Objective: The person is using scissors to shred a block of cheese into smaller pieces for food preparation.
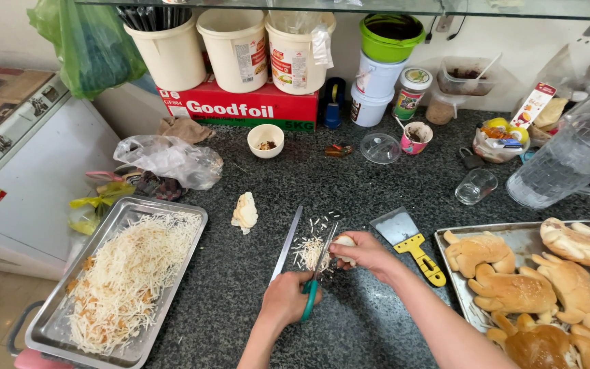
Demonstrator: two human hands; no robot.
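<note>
My left hand (287, 298) grips green-handled scissors (317, 273), their blades pointing up toward a small pale piece of cheese (344, 240). My right hand (367, 253) pinches that piece just right of the blades. Fine white shreds (306, 251) lie in a small pile on the dark granite counter (349, 184) under the scissors. A long knife (287, 243) rests on the counter left of the pile. Another pale chunk (245, 211) lies farther left.
A metal tray (49, 326) of shredded cheese sits at the left. A tray (456, 281) of shaped golden buns stands at the right. A yellow-handled scraper (410, 243), a glass (475, 186), a clear jug (568, 164), tubs and a red box line the back.
</note>
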